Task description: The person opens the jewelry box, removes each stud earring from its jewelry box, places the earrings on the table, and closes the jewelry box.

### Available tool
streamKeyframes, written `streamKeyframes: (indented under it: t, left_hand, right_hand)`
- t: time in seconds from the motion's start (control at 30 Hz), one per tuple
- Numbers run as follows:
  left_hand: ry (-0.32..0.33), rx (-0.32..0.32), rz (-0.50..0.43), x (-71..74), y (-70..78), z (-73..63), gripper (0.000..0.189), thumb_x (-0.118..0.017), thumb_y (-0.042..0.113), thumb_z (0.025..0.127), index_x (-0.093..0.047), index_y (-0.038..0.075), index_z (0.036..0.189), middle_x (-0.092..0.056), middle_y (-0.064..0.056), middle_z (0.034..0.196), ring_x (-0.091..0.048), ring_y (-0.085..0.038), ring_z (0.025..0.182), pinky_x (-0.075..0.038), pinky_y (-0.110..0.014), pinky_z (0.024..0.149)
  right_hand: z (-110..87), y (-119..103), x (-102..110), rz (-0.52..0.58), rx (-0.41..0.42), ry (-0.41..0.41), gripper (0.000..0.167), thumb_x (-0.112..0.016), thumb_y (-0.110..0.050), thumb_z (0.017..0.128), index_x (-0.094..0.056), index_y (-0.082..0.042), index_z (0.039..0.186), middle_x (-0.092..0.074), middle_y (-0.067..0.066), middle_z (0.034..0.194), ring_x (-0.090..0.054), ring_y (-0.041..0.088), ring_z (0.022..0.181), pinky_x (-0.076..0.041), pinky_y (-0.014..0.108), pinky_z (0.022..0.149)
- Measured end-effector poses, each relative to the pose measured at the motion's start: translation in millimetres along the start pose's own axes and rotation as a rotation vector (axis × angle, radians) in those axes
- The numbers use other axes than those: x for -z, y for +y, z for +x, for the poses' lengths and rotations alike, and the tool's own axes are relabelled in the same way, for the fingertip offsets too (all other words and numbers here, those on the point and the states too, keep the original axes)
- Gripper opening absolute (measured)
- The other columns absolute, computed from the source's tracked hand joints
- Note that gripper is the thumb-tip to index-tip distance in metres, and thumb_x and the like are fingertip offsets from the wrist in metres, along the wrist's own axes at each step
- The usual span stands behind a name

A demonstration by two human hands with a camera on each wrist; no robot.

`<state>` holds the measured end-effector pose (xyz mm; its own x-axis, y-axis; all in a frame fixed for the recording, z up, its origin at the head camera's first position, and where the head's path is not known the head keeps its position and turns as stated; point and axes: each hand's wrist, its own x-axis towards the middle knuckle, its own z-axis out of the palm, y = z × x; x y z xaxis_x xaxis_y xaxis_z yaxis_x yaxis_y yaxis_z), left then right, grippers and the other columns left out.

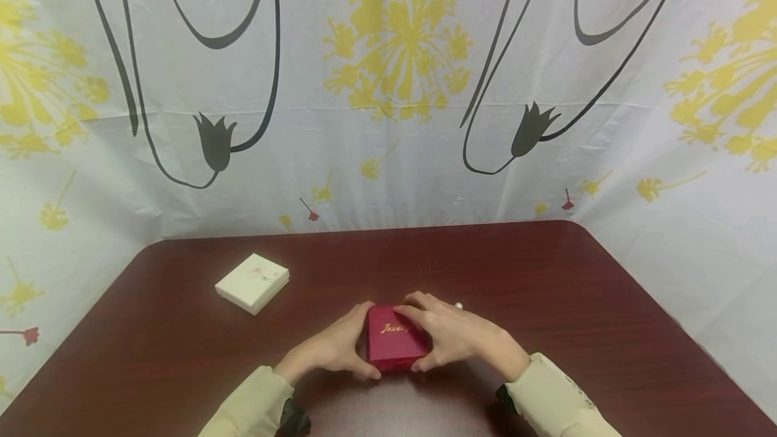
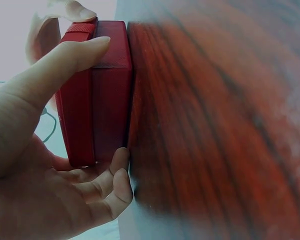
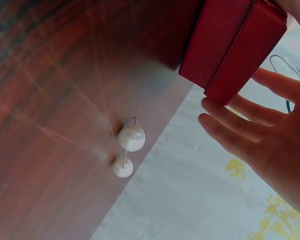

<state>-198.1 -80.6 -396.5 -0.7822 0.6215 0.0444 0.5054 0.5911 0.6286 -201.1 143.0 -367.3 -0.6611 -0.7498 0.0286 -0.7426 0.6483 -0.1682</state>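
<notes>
A red jewelry box [image 1: 391,339], lid down and gold lettering on top, sits on the dark wooden table [image 1: 522,261] between both hands. From the left, my left hand [image 1: 340,346] grips it, thumb along the front side and fingers around toward the back. My right hand [image 1: 452,332] holds the opposite side, its thumb at the near right corner and its fingers over the far edge. In the left wrist view the box [image 2: 110,110] shows the seam between lid and base. Beyond the right hand lies a pearl earring pair [image 3: 132,138], two white balls with thin metal pins.
A cream-white flat box [image 1: 251,282] with a small printed drawing lies at the back left of the table. Behind the table hangs a white curtain [image 1: 340,174] with yellow and grey flower prints.
</notes>
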Motion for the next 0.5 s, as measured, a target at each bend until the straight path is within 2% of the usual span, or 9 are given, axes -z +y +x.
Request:
streamKeyframes:
  t: [0.5]
  left_hand:
    - [0.013,-0.007,0.005,-1.4,-1.4,2.8,0.082,-0.084,0.03,0.053,-0.037,0.005,0.116,-0.044,0.001,0.102,-0.045,-0.013,0.093,-0.041,-0.03,0.085]
  right_hand:
    - [-2.5,4.1,3.2,0.037,-0.066,-0.04,0.087,-0.079,-0.043,0.059,-0.043,-0.007,0.13,-0.044,0.004,0.118,-0.051,0.016,0.096,-0.05,0.037,0.074]
